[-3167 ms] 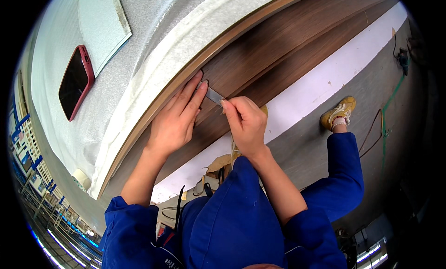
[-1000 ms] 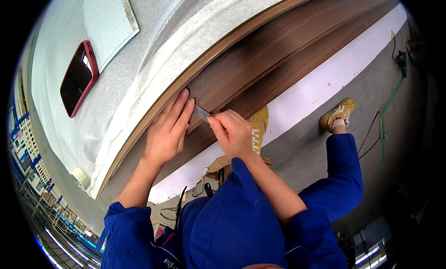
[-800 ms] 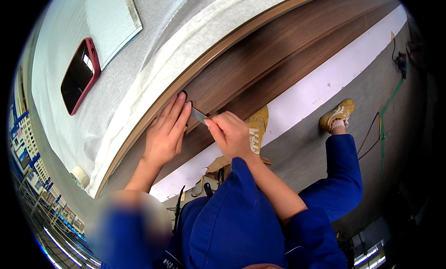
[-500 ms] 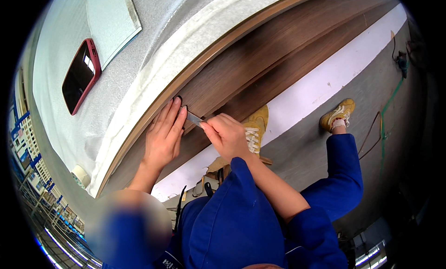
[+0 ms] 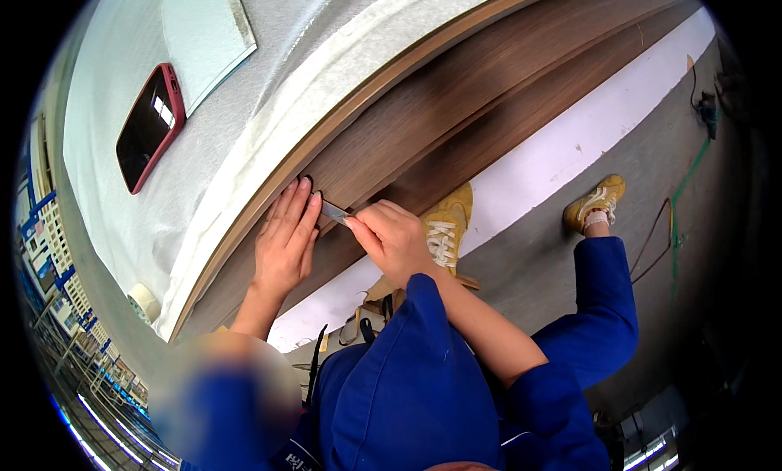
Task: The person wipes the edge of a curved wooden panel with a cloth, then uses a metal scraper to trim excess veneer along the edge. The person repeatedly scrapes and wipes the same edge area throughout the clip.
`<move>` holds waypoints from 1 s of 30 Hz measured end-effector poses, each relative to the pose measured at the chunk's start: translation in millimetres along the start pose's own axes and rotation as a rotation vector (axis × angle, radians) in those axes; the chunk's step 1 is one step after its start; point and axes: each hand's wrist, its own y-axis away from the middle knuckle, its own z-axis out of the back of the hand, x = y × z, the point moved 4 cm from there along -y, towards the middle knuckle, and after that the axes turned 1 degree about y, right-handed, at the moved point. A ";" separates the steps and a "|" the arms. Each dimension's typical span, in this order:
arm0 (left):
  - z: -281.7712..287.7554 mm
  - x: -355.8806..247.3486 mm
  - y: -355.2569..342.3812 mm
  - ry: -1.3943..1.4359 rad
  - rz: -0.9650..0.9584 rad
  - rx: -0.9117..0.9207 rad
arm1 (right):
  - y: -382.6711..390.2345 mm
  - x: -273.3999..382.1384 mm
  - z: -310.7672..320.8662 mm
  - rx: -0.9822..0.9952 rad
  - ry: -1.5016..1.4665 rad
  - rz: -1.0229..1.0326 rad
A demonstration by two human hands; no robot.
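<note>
A dark brown wood-grain panel (image 5: pixel 407 133) stretches across the view from lower left to upper right. My left hand (image 5: pixel 283 247) lies on it with fingers extended and held side by side, the tips close to the upper edge. From my right hand (image 5: pixel 395 239) a thin, flat metal blade (image 5: pixel 334 212) sticks out, pinched between thumb and fingers. Its far end reaches the fingertips of my left hand at the wood. The rest of the blade is hidden inside my right fist.
White sheeting covers the surface beyond the panel edge, with a red-cased phone (image 5: pixel 151 129) and a pale flat sheet (image 5: pixel 208 43) on it. A tape roll (image 5: pixel 142 302) sits at the left. Below are yellow shoes (image 5: pixel 444 231) and a green cable (image 5: pixel 688 178) on the floor.
Both hands and the blade have shifted slightly left and down along the panel. The whole view has moved a little, so the phone appears further right. The grip is the same.
</note>
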 end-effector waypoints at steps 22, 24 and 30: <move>5.1 1.8 12.1 0.071 0.037 -0.096 | 4.7 4.7 -6.6 0.022 -0.013 -0.002; 6.5 1.5 19.5 0.103 0.081 -0.224 | 5.4 3.5 -3.2 -0.016 -0.033 -0.024; 8.7 -16.5 31.0 -0.127 0.091 -0.375 | 22.1 -0.3 18.0 -0.114 -0.051 -0.114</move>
